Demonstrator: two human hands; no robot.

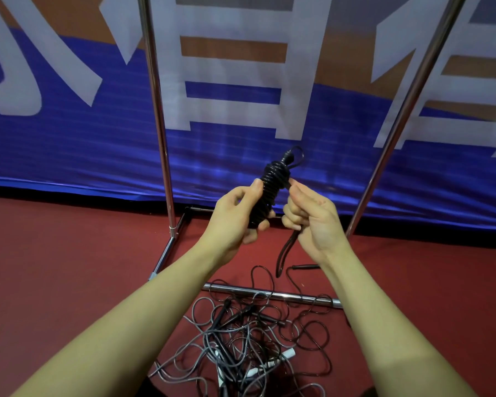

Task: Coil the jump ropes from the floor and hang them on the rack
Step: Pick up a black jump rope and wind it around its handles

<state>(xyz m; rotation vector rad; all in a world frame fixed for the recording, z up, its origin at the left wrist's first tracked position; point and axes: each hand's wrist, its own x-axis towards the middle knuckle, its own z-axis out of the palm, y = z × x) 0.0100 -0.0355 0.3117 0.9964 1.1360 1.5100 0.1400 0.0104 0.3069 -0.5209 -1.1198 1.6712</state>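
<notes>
Banner along the back wall: blue lower band, orange-brown upper, large white characters, cropped by the frame so not readable; no brand or label legible anywhere. Left rack upright, chrome, runs down to a base corner on the red floor. Left hand grips the lower part of the coiled black jump rope, fingers curled round the bundle, thumb up along its left side. Bundle is wound tight, tilted with its top to the right, a small loop sticking out at the top end; held in the air between the two uprights, in front of the banner. Right hand just beside the bundle, fingers curled and pinching the rope's loose tail, which hangs down below the fist. Right rack upright slants up to the right. On the floor under the forearms: a tangled pile of ropes, black and grey, with a couple of white handles, lying over the rack's low chrome crossbar. One black handle lies near the crossbar, apart from the pile.
</notes>
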